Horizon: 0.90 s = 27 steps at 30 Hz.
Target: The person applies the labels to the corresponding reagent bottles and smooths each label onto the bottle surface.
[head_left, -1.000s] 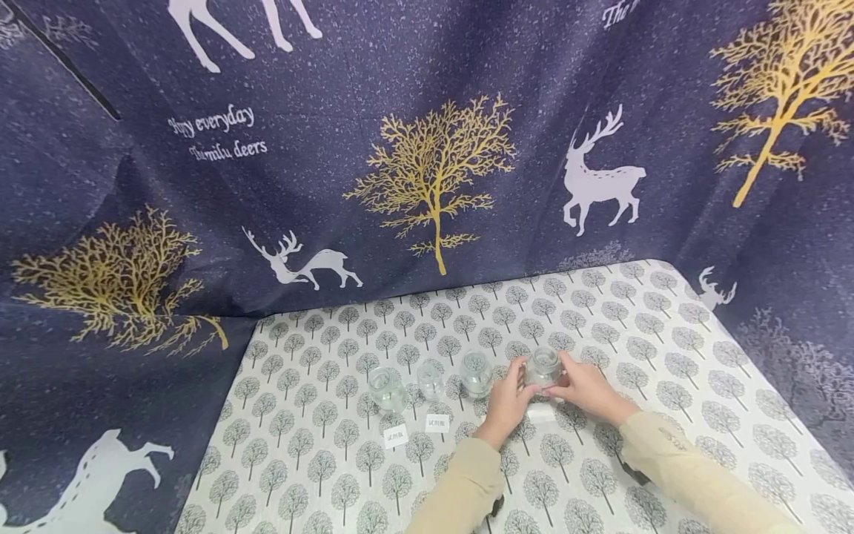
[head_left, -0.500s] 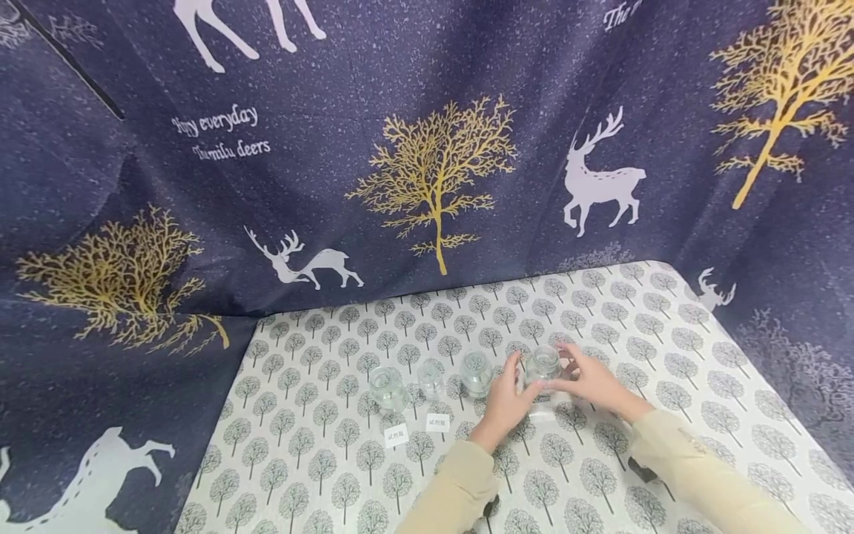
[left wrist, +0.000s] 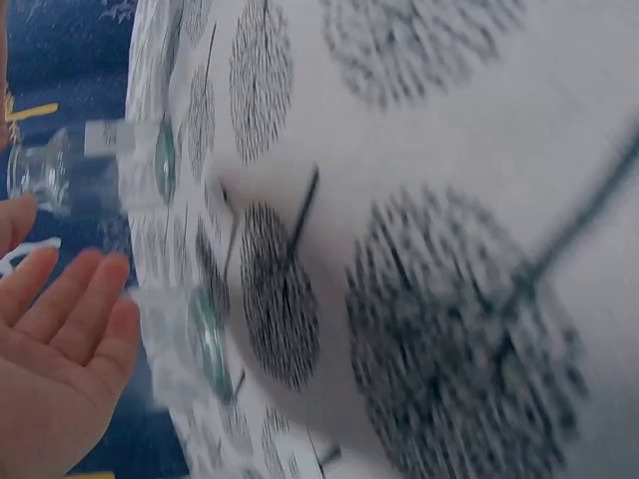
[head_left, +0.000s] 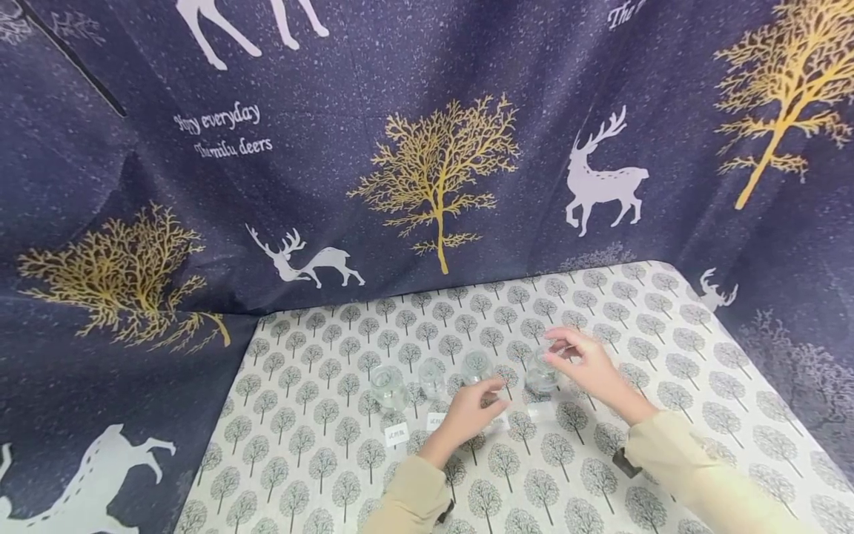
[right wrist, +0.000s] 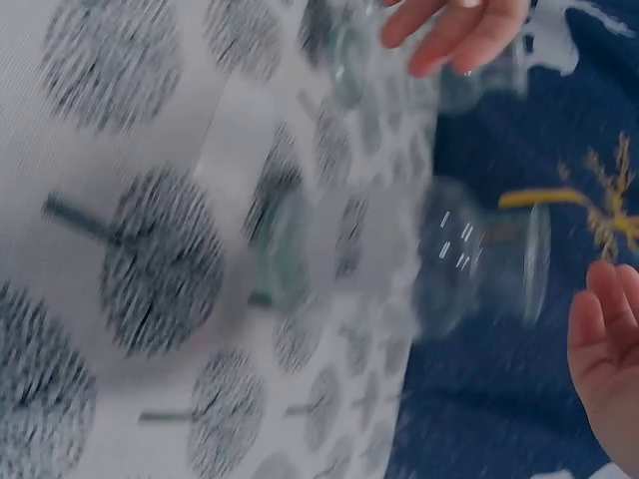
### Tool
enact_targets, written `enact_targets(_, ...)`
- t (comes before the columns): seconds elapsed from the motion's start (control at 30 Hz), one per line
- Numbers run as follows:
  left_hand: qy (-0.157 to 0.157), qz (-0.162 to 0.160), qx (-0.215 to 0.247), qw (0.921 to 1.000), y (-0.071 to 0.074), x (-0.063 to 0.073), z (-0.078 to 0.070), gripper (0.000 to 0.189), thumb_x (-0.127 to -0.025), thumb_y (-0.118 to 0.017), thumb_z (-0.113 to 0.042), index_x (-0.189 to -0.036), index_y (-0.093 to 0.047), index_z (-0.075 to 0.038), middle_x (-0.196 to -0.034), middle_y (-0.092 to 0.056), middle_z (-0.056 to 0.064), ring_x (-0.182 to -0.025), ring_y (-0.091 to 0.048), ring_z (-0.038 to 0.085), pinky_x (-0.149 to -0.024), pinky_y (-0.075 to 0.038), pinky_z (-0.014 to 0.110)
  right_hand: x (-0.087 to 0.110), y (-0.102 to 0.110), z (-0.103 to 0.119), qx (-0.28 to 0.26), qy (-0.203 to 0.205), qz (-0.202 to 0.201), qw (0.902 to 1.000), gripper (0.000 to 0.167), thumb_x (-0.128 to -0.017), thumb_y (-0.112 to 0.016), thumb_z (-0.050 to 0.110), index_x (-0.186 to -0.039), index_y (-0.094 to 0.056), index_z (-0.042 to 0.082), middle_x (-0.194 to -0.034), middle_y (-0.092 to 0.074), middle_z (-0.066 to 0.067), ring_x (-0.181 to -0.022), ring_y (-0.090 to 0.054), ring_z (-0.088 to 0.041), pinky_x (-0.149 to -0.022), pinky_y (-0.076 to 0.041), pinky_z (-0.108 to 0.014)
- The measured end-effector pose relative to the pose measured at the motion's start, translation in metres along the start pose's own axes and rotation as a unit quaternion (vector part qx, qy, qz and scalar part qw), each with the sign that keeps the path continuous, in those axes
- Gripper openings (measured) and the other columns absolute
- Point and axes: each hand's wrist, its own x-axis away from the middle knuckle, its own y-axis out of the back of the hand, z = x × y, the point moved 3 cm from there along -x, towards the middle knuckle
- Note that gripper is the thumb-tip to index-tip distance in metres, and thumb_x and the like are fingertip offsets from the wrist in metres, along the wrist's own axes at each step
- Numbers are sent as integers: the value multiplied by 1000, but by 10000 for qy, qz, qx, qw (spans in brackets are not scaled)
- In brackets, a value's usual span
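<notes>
Head camera: high, well back on the near side of the rightmost jar (head_left: pixel 542 380), facing forward and down; takes in table (head_left: pixel 287 489) and, beyond the jar, hung cloth (head_left: pixel 300 185). Right wrist: low, close to that jar, picture turned sideways. Left wrist: low, left of it, tabletop near, also sideways. All three share table and cloth; head and right wrist share the jar.

Pale worktop (head_left: pixel 300 386) evenly bright in head view, wrist views dimmer and softly blurred, small white glints on glass jar (right wrist: pixel 424 259) toward three o'clock in right wrist view
</notes>
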Motion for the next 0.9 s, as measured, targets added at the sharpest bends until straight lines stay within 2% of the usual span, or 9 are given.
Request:
enact_targets(0.07, 18, 80, 69, 9999, 6, 4, 5, 39, -85, -57, -27, -120, -52, -12, -116, -60, 2, -98, -60, 12, -84, -48, 24, 0, -8, 5, -437, -168, 282, 9985, 30, -77, -65, 7, -105, -57, 1, -94, -60, -9, -77, -57, -5, -68, -50, -18)
enact_targets(0.17, 25, 184, 69, 9998, 13, 7, 10, 37, -83, -59, -24, -118, -54, -10, -110, -62, 4, -94, -60, 13, -82, -49, 22, 2, -22, 8, -896, -456, 946, 9904, 30, -78, -64, 9, -107, -56, 2, -98, -58, -11, -78, -56, -3, -69, -51, -20)
enact_targets(0.33, 110, 330, -71, 9994, 20, 9, 19, 35, -82, -60, -23, -115, -57, -11, -102, -64, 3, -87, -59, 10, -77, -48, 20, 8, -47, 6, -1015, -657, 2017, 9719, 32, -78, -64, 15, -107, -55, 3, -104, -57, -15, -78, -56, -7, -71, -50, -23)
enact_targets(0.47, 142, 269, -204, 9993, 21, 10, 24, 33, -82, -61, -20, -113, -58, -11, -101, -64, 2, -87, -58, 11, -77, -47, 23, 14, -65, -1, -1023, -833, 2622, 9560, 35, -77, -65, 13, -107, -54, -1, -100, -57, -21, -74, -56, -10, -63, -50, -23)
enact_targets(0.63, 308, 220, -346, 9987, 14, 9, 32, 35, -78, -64, -21, -113, -58, -14, -109, -62, -1, -98, -56, 16, -86, -46, 33, 22, -83, -14, -812, -992, 2987, 9457, 39, -74, -65, 11, -109, -53, -3, -96, -56, -21, -72, -54, -13, -57, -50, -24)
enact_targets(0.77, 355, 266, -772, 9960, 9, 7, 35, 39, -74, -67, -23, -112, -58, -17, -113, -60, -2, -104, -54, 16, -90, -43, 35, 25, -93, -24, -673, -1227, 3082, 9410, 39, -72, -66, 10, -107, -54, 1, -94, -57, -16, -79, -53, -17, -64, -50, -27)
enact_targets(0.9, 302, 312, -1310, 9904, 6, 6, 38, 40, -71, -70, -28, -109, -59, -20, -107, -58, -3, -93, -53, 12, -81, -45, 28, 27, -100, -32, -482, -1297, 3027, 9430, 40, -68, -69, 10, -105, -56, 3, -93, -59, -10, -85, -52, -19, -72, -46, -30)
